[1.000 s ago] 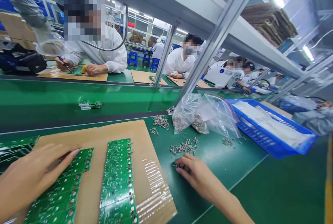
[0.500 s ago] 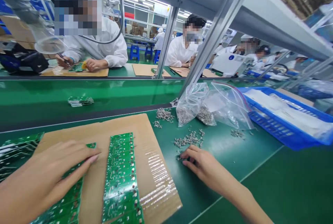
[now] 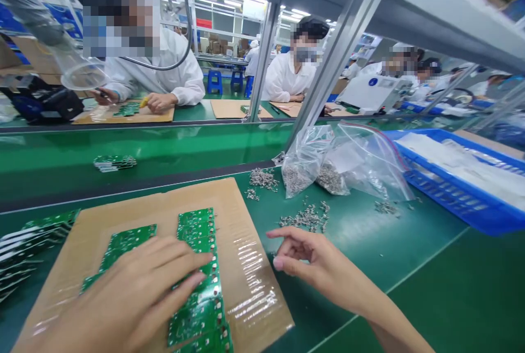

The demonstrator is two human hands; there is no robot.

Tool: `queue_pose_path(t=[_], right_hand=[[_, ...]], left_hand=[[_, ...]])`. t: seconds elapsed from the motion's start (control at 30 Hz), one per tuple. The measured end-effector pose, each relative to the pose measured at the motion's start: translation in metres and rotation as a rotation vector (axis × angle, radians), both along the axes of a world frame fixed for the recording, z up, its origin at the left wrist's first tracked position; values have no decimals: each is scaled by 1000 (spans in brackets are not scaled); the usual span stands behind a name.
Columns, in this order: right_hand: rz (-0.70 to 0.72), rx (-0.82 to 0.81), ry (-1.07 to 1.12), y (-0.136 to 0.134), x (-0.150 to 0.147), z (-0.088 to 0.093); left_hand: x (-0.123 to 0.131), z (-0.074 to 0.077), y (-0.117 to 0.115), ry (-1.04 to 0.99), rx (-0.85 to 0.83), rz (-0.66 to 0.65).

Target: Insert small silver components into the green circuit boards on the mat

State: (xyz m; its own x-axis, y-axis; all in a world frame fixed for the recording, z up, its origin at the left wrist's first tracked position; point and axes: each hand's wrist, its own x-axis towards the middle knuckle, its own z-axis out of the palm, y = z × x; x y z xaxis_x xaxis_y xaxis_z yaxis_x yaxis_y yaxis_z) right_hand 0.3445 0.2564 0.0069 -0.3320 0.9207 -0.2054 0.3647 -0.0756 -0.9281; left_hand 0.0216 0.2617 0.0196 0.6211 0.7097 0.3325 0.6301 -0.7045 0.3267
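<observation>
My left hand (image 3: 147, 287) lies palm down, its fingers stretched over the right-hand green circuit board panel (image 3: 197, 315), fingertips on or just above it. Another green circuit board panel (image 3: 127, 243) is partly hidden under that hand. Both panels lie on a brown cardboard sheet (image 3: 250, 293). My right hand (image 3: 307, 257) hovers at the sheet's right edge, index finger extended, thumb close to the curled middle finger. A tiny metal part appears at the thumb tip, mostly hidden. Just behind this hand is a pile of small metal parts (image 3: 305, 217).
Plastic bags of metal parts (image 3: 332, 178) and a smaller pile (image 3: 262, 178) lie behind. A blue basket (image 3: 463, 205) stands right, stacked circuit boards (image 3: 24, 249) left. More boards (image 3: 115, 163) sit on the green conveyor (image 3: 197, 145). A metal post (image 3: 340, 52) rises ahead; co-workers sit beyond.
My left hand has moved right, from the left panel onto the right one. My right hand has drawn slightly back from the metal parts, its index finger now straighter. The camera view has shifted slightly.
</observation>
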Motion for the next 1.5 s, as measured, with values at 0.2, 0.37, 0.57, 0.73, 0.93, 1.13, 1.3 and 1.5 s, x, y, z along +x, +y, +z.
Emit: queue_pose_path(t=[0.2,0.37,0.57,0.73,0.93,1.13,1.3,1.5], right_hand=[[250,-297,415,26,-70,0],[284,-343,470,45,-95,-8],[231,-356,357,47,-100,-14],[157,-356,205,51,-100,-16],[122,-178,-156,56,-90,-39],[174,-148,-240,57,-94,-40],[197,-137,-275,60,-98,-34],[187,-139,-280,60,-97,-41]], left_hand=[[21,2,3,-50,-290,-37],[8,-1,10,-105,-341,14],[5,-8,9,-60,-229,77],[-6,-24,9,91,-100,106],[-33,-49,8,221,15,151],[-33,-57,5,287,90,156],[-27,-59,-5,394,215,225],[-22,-58,-9,430,248,246]])
